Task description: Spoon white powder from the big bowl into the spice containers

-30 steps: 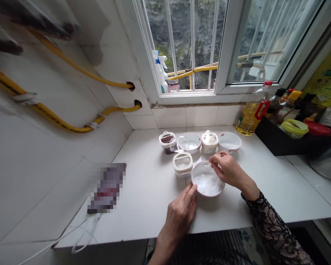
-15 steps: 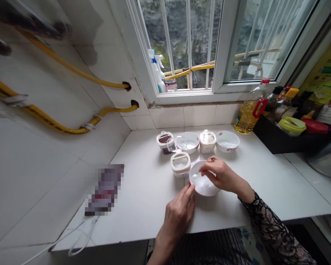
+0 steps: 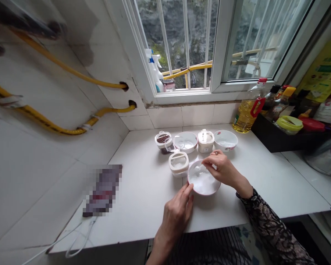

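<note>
My left hand (image 3: 178,209) holds the near left side of a white bowl (image 3: 189,184), its thumb at the pink rim and its fingers along the outside. White contents, perhaps powder, lie inside the bowl. Over its far right part, my right hand (image 3: 222,167) is closed in a pinch on what looks like a small white spoon (image 3: 202,169), mostly hidden by the fingers. Just left of the bowl stands a clear jar with a cream-rimmed lid (image 3: 178,163), white stuff inside.
Behind stand a jar of dark red-brown bits (image 3: 163,141), a white bowl (image 3: 185,142), a jar of pale contents (image 3: 206,141) and another white bowl (image 3: 225,141). An oil bottle (image 3: 244,114) and a black rack (image 3: 273,138) are at right. A blurred-out object (image 3: 103,191) with a cable lies left.
My right hand has shifted slightly within the bowl, toward its far side, still pinching. My left hand stays at the rim. The whole view has moved a little.
</note>
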Demonstrator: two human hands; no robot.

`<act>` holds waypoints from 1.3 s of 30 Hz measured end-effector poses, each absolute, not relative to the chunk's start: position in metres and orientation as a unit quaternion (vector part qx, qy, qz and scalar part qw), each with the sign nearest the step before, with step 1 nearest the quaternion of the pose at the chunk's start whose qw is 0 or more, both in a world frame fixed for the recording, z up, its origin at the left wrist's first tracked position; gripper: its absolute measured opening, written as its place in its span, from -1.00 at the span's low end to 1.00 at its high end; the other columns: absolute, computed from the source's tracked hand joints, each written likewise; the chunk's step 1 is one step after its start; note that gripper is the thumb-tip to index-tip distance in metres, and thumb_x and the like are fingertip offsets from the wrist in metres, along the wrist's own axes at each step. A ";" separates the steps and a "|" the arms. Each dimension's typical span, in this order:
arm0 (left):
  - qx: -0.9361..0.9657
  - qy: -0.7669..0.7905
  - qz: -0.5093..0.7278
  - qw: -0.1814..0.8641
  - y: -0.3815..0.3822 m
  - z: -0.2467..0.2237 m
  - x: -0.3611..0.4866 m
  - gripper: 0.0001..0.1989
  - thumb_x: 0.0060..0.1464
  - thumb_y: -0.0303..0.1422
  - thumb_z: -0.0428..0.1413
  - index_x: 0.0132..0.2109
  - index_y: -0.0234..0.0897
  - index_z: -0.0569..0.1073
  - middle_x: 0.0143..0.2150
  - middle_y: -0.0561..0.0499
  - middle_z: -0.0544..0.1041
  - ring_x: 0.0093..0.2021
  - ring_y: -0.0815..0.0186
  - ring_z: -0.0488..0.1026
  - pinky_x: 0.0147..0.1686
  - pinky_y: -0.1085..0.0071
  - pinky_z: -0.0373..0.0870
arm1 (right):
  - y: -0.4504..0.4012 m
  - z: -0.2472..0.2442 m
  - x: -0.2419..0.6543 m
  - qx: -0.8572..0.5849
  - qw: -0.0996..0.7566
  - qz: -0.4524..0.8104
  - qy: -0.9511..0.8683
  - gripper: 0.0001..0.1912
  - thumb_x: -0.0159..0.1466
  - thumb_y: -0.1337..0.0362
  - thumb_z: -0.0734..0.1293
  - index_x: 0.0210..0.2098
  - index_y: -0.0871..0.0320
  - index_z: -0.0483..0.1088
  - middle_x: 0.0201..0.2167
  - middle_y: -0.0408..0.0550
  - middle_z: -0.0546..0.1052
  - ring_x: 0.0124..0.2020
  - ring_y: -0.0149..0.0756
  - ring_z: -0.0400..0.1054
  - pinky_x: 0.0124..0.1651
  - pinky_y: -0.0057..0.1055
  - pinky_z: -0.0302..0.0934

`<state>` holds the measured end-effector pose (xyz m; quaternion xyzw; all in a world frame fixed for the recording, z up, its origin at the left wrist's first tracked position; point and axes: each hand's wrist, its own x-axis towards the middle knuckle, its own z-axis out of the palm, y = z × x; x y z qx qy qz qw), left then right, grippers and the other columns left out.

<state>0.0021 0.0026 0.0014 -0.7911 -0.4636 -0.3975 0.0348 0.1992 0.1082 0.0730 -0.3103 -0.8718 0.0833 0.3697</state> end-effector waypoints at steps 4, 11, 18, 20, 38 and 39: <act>-0.791 -0.463 -0.398 0.032 0.002 0.003 0.002 -0.63 0.27 -0.54 -0.06 0.19 -0.31 0.30 0.02 -0.20 0.57 -0.13 0.26 0.61 -0.10 0.41 0.55 | 0.105 0.072 0.196 -0.293 0.344 0.077 -0.889 -0.82 0.30 0.46 0.22 -0.34 0.17 0.43 -0.49 -0.10 0.58 -0.46 -0.33 0.37 -0.03 -0.21 0.17; -0.791 -0.463 -0.398 0.028 0.003 0.001 0.001 -0.61 0.27 -0.53 -0.05 0.21 -0.29 0.30 0.02 -0.19 0.57 -0.12 0.25 0.61 -0.11 0.40 0.56 | 0.103 0.082 0.202 -0.305 0.347 0.175 -0.869 -0.86 0.27 0.46 0.28 -0.35 0.14 0.44 -0.49 -0.14 0.55 -0.44 -0.34 0.37 -0.08 -0.27 0.21; -0.793 -0.465 -0.393 0.030 0.002 0.000 0.003 -0.62 0.26 -0.53 -0.05 0.21 -0.31 0.29 0.03 -0.21 0.56 -0.09 0.23 0.60 -0.12 0.39 0.56 | 0.110 0.077 0.208 -0.330 0.322 0.117 -0.880 -0.85 0.27 0.45 0.25 -0.35 0.17 0.45 -0.51 -0.11 0.54 -0.48 -0.34 0.35 -0.06 -0.18 0.18; -0.793 -0.461 -0.398 0.036 0.003 -0.001 0.004 -0.59 0.25 -0.53 -0.05 0.22 -0.31 0.27 0.03 -0.21 0.56 -0.05 0.20 0.58 -0.13 0.39 0.57 | 0.109 0.078 0.208 -0.313 0.309 0.159 -0.884 -0.86 0.28 0.42 0.27 -0.37 0.15 0.46 -0.51 -0.12 0.54 -0.46 -0.33 0.35 -0.06 -0.21 0.20; -0.789 -0.477 -0.385 0.031 0.004 0.001 0.012 -0.59 0.22 -0.53 -0.05 0.20 -0.37 0.25 0.10 -0.27 0.50 -0.04 0.18 0.56 -0.15 0.34 0.58 | 0.127 0.076 0.224 -0.356 0.391 0.262 -0.807 -0.78 0.22 0.09 0.38 -0.40 0.11 0.53 -0.49 -0.06 0.54 -0.44 -0.25 0.41 -0.34 -0.31 0.32; -0.789 -0.476 -0.387 0.030 0.004 0.001 0.012 -0.59 0.21 -0.54 -0.05 0.20 -0.36 0.25 0.09 -0.26 0.51 -0.04 0.19 0.56 -0.15 0.34 0.58 | 0.127 0.077 0.224 -0.358 0.390 0.267 -0.805 -0.77 0.22 0.09 0.38 -0.39 0.12 0.53 -0.49 -0.06 0.55 -0.44 -0.25 0.41 -0.34 -0.32 0.32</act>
